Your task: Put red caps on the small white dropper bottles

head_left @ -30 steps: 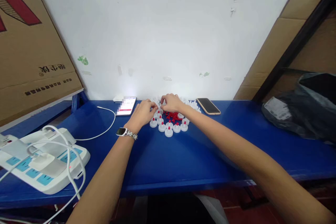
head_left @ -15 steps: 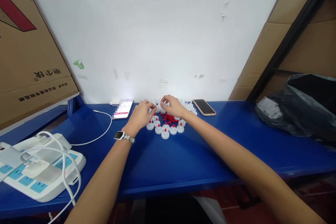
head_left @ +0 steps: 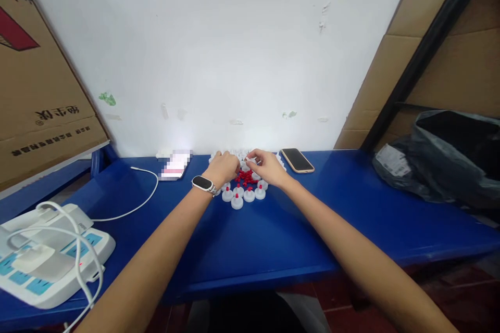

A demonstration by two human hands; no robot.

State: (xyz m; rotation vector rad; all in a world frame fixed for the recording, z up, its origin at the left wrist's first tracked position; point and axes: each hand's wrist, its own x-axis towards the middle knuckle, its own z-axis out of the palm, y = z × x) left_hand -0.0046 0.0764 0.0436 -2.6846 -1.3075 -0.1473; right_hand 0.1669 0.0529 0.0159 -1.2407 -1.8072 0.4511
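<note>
Both hands meet at the far middle of the blue table (head_left: 273, 239), over a small heap of parts lying at twelve o'clock from the person, close to the wall. From the left: a white power strip (head_left: 47, 265) with plugs and cables sits at about eight o'clock, and a white cable (head_left: 133, 208) runs from it toward a lit phone (head_left: 174, 165) at eleven o'clock.

Next comes the left hand (head_left: 223, 167), a watch (head_left: 203, 183) on its wrist. It is curled, knuckles up, with fingertips tucked down onto the left edge of the heap; whether it pinches a piece I cannot tell. The heap itself is a cluster of loose red tips (head_left: 244, 177) ringed by white caps (head_left: 237, 201), several already carrying a red tip and standing upright in a short arc at the six o'clock side of the pile. The cluster spreads left to right, along the wall, with no clear long axis to any single piece.

At its right edge, the right hand (head_left: 269, 167) is half closed, thumb and forefinger drawn together at a small white piece, apparently gripping it. The hands are just beside each other, equally near the pile. A dark phone (head_left: 297, 160) lies at one o'clock, and a grey plastic bag (head_left: 437, 166) at three o'clock.
</note>
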